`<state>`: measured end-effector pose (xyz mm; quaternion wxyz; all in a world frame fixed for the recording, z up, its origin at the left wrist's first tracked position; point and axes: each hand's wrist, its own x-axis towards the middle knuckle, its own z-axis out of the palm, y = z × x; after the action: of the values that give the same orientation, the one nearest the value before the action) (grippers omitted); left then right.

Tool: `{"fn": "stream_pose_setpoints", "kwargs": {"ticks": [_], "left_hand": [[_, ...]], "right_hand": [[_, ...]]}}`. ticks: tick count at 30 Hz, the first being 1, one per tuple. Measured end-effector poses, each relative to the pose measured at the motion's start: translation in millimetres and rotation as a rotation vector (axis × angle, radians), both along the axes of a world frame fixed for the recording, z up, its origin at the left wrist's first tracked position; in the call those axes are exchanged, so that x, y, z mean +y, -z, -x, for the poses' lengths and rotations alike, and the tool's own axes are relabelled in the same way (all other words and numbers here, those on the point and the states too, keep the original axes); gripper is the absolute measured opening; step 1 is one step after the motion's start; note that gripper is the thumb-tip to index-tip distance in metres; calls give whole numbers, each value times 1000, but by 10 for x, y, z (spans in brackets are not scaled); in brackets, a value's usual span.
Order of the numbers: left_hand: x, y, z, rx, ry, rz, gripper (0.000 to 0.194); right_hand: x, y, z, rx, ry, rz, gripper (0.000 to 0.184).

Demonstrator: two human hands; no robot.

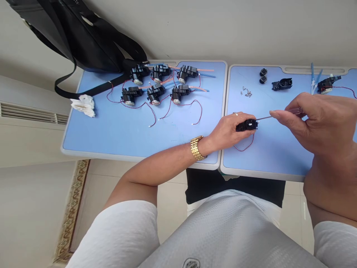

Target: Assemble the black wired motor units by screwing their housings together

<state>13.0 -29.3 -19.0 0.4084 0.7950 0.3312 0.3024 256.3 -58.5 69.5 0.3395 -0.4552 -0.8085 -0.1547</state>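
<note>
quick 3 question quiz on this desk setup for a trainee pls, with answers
1. What does the right hand hold? a) a soldering iron b) a small screwdriver c) tweezers
2. True or false: the left hand holds a black plastic housing with a red wire trailing from it.
3. Fill in the blank: the left blue desktop holds ___ wired black units.

Key: 1 b; 2 true; 3 six

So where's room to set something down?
The left desk has a free patch along its near edge, between the red wires and the gold watch. The right desk has one between the red wire loop and the right hand. The black motor units crowd the left desk's far half.
</note>
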Motion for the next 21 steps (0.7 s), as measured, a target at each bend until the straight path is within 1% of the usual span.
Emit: {"fn": "stream_pose_setpoints", "kwargs": {"ticks": [1, 2, 5, 7, 9, 11, 13, 15, 17, 19, 21], "left_hand": [[-1, 0, 0, 0, 0, 0, 31], [-1, 0, 1, -3, -1, 1, 31], [-4, 1, 6, -14, -2, 2, 31], [-5, 4, 9, -25, -5, 0, 31], [-4, 9, 10, -37, -5, 0, 31], [0, 15, 7, -39, -5, 5, 30], [5, 18, 4, -33, -2, 9, 30], [8, 17, 3, -31, 2, 6, 29], [9, 9, 6, -36, 8, 3, 29], [6, -2, 11, -40, 15, 2, 29], [2, -9, 16, -44, 18, 1, 30]], "right_hand": [[-4, -2, 1, 3, 2, 31, 49], [-11, -13, 4, 5, -8, 82, 44], [-42, -76, 19, 13, -84, 245, 19], [-58, -115, 29, 29, -144, 265, 12], [-68, -135, 37, 36, -162, 254, 5], [-73, -130, 39, 10, -127, 255, 8], [-76, -104, 33, -18, -87, 212, 15], [-76, -66, 21, -35, -54, 135, 25], [-76, -32, 9, -34, -16, 95, 34], [-78, -18, 2, -26, 21, 103, 37], [-81, -31, 5, -17, 21, 147, 31]]}}
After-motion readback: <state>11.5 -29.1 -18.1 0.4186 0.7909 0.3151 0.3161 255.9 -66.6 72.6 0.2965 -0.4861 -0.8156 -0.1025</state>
